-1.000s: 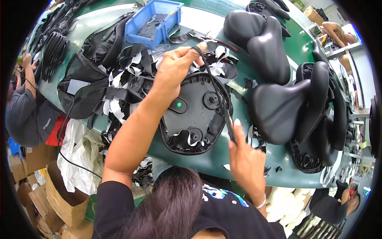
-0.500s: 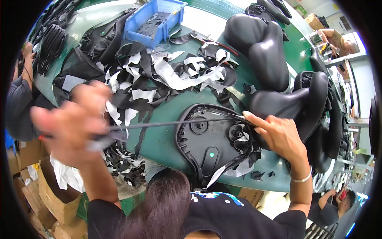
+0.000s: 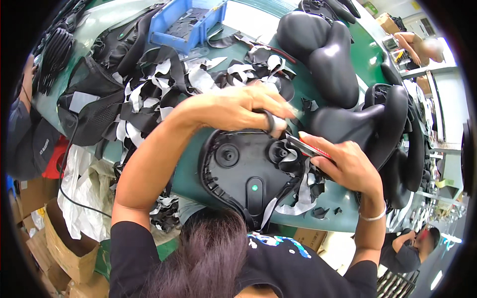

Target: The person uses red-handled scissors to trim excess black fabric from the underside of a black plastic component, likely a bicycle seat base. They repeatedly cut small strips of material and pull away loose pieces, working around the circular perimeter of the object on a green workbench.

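Observation:
An upside-down black bicycle saddle (image 3: 233, 174) lies on the green table before me, its plastic base and two round mounts facing up. My left hand (image 3: 243, 109) reaches across its far rim with fingers pinched, and a black strip of cover material (image 3: 270, 123) curls around them. In my right hand (image 3: 350, 166) is a utility knife (image 3: 313, 149) with a red-edged handle, its tip at the saddle's right rim near the left fingertips. A loose pale-backed strip (image 3: 302, 198) hangs along that rim.
Black and white offcuts (image 3: 149, 99) heap beyond the saddle. A blue bin (image 3: 186, 42) stands at the back. Finished-looking black saddles (image 3: 333, 64) crowd the right side. Cardboard boxes (image 3: 69, 243) sit lower left; other people are at the edges.
My left hand has swung from far left, where it held a strip stretched taut, to the saddle's far rim. The saddle has shifted slightly left. The knife in my right hand now shows clearly.

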Available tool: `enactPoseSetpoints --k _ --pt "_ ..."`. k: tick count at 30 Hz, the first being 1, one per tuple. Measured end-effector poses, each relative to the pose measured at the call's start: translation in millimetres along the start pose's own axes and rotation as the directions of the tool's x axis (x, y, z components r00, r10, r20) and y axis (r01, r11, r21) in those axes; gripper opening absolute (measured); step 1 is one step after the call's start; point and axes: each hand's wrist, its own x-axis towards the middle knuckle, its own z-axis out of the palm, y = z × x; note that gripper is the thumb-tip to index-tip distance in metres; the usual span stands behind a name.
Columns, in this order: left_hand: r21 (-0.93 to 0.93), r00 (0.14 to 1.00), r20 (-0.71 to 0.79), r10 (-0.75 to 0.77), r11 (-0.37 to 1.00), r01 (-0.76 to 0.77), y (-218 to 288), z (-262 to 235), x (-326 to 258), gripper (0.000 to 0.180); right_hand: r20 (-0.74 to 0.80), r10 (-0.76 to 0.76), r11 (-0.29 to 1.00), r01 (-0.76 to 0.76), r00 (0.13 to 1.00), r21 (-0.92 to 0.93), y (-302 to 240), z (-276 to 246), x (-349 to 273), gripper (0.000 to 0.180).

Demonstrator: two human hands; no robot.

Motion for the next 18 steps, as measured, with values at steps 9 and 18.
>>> enactPoseSetpoints --k 9,18 --pt "-0.553 0.503 -0.738 -0.45 0.83 -0.069 47 -32 16 0.029 -0.227 0.089 0.962 -0.143 0.97 -0.233 -33 62 -47 0.06" --pt "0.215 0.126 -0.631 0.765 0.016 0.976 111 -35 -44 0.017 -0.106 0.646 0.395 -0.212 0.756 0.894 -92 139 -81 0.064"
